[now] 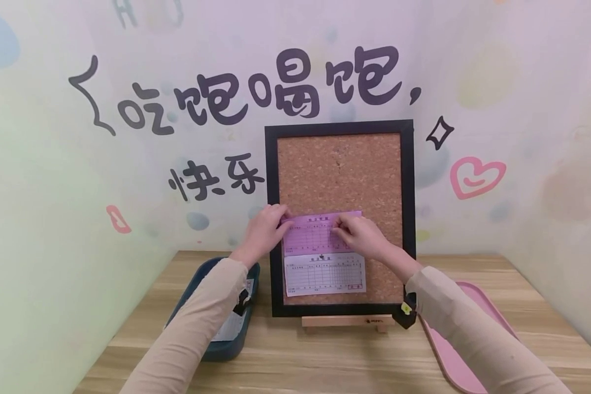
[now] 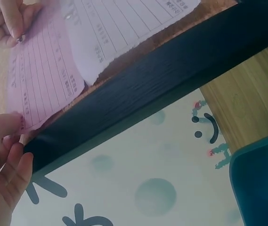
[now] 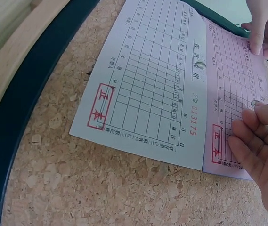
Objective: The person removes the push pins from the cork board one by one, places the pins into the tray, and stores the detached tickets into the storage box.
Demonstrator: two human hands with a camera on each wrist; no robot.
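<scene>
A pink receipt slip (image 1: 320, 241) lies against a black-framed corkboard (image 1: 342, 175), directly above a white receipt slip (image 1: 325, 276). The left hand (image 1: 266, 232) pinches the pink slip's upper left corner between thumb and fingers, near the frame's left side. In the right wrist view, the right hand (image 3: 261, 141) pinches a small shiny pushpin (image 3: 255, 103) at the pink slip's upper part; how deep its point sits is hidden. Another pushpin (image 3: 200, 65) is at the white slip's top edge, where the two slips meet.
The board leans on a small wooden easel (image 1: 345, 321) on a wood-grain table. On the left stands a dark blue tray (image 1: 231, 350) with papers and a black object inside. A pink tray (image 1: 455, 364) lies at right, partly under the right sleeve. A patterned wall rises behind.
</scene>
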